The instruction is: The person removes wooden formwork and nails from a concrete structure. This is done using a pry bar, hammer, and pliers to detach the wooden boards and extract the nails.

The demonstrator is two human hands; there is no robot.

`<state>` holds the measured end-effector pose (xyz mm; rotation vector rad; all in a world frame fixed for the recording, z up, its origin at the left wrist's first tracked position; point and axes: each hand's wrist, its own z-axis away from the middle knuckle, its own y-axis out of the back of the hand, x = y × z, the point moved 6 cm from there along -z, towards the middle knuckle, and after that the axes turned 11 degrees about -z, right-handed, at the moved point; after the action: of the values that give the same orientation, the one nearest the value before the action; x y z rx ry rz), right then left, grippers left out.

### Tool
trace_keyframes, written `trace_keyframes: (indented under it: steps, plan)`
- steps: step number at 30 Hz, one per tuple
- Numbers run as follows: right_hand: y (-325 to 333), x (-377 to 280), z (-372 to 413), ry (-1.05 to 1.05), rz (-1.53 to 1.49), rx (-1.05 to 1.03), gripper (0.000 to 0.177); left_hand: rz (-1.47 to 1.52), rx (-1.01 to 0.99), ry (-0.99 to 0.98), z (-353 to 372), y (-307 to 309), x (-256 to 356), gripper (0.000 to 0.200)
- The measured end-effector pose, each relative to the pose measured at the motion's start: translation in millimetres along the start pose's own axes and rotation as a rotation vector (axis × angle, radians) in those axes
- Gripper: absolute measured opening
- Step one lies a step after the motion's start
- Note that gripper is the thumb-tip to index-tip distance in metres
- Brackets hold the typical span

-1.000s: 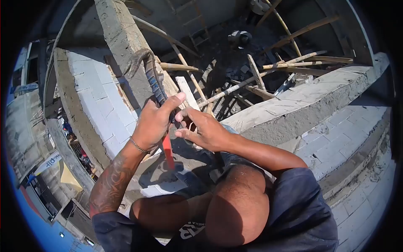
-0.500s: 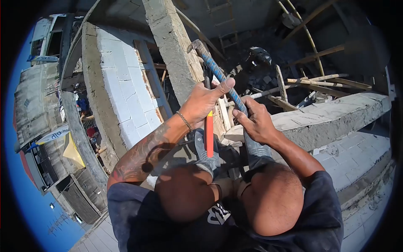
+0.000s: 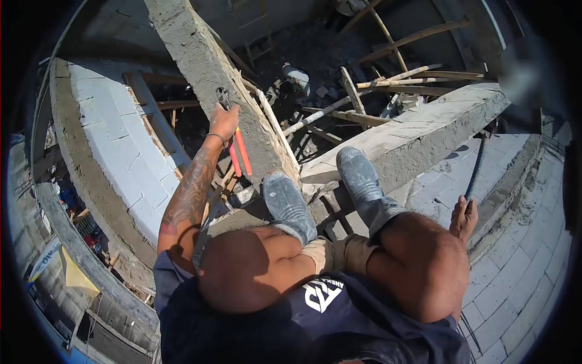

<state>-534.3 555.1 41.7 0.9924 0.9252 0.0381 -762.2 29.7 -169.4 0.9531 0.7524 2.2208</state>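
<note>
My left hand (image 3: 225, 123) is closed around a pair of pincers with red handles (image 3: 244, 155). Its dark metal jaws stick out beyond my fingers, over the face of the rough concrete beam (image 3: 193, 45). Out to the right, my right hand (image 3: 464, 219) grips the lower part of a crowbar (image 3: 479, 162) wrapped in blue. The bar points away from me, and its far end is close to the end of another concrete beam (image 3: 436, 132). Between my boots (image 3: 286, 200) a hammer-shaped tool (image 3: 331, 195) lies on the concrete.
Below and ahead is a dark pit with rubble, bamboo poles (image 3: 397, 82) and a white container (image 3: 297, 79). Pale block walls stand at the left (image 3: 118, 130) and right (image 3: 509, 242). A ladder (image 3: 251, 30) leans at the back.
My hands have moved apart. The right one has carried the crowbar from in front of me out to the right; the left has moved left with the pincers. My view has shifted right.
</note>
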Motion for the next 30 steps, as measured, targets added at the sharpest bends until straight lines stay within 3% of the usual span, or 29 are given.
trace_keyframes:
  steps: [3,5,9,10,11,13,15,17,19,21,22,25,30]
  plan:
    - [17.6,5.8,78.4,-0.118,0.168,0.027,0.019,-0.024,-0.124,-0.043,-10.0,-12.3,-14.1,0.046]
    - [15.6,-18.4,101.7,-0.135,0.226,-0.02,0.019,-0.057,-0.078,-0.187,-4.8,-6.5,-8.2,0.046]
    - [22.0,-82.6,-17.4,0.099,0.18,0.001,0.026,-0.243,0.005,-0.139,0.0,8.1,6.3,0.046]
    - [17.8,-81.5,-42.3,0.225,0.147,-0.084,0.03,-0.263,0.115,-0.1,-5.4,13.0,6.5,0.047]
    - [0.9,-92.6,-58.2,0.207,-0.086,-0.171,0.028,-0.293,0.208,-0.058,-7.1,14.7,2.0,0.047]
    - [-45.1,-115.8,-83.5,0.225,-0.162,-0.329,0.023,-0.257,0.211,-0.027,-20.3,8.3,-3.5,0.047]
    - [-107.6,-127.3,-104.7,0.299,-0.229,-0.471,0.017,-0.219,0.358,0.035,-21.1,7.9,-10.0,0.046]
    - [-178.2,-124.2,-116.1,0.14,-0.34,-0.551,0.013,-0.254,0.409,0.036,-12.6,3.9,-1.9,0.045]
    - [-242.5,-111.1,-118.5,0.084,-0.501,-0.595,0.014,-0.271,0.573,0.031,4.4,10.6,9.6,0.045]
    - [-290.0,-98.8,-108.9,0.048,-0.649,-0.56,0.014,-0.327,0.615,0.05,5.8,13.4,6.2,0.045]
    - [-307.6,-91.9,-101.9,-0.036,-0.659,-0.531,0.014,-0.308,0.559,0.101,3.1,14.2,-0.4,0.051]
    - [-342.1,-59.9,-81.9,-0.094,-0.672,-0.463,0.018,-0.335,0.711,0.005,5.2,16.3,-6.6,0.049]
    - [-364.6,-42.3,-61.4,-0.203,-0.724,-0.581,0.02,-0.269,0.664,-0.001,3.0,12.6,-6.4,0.052]
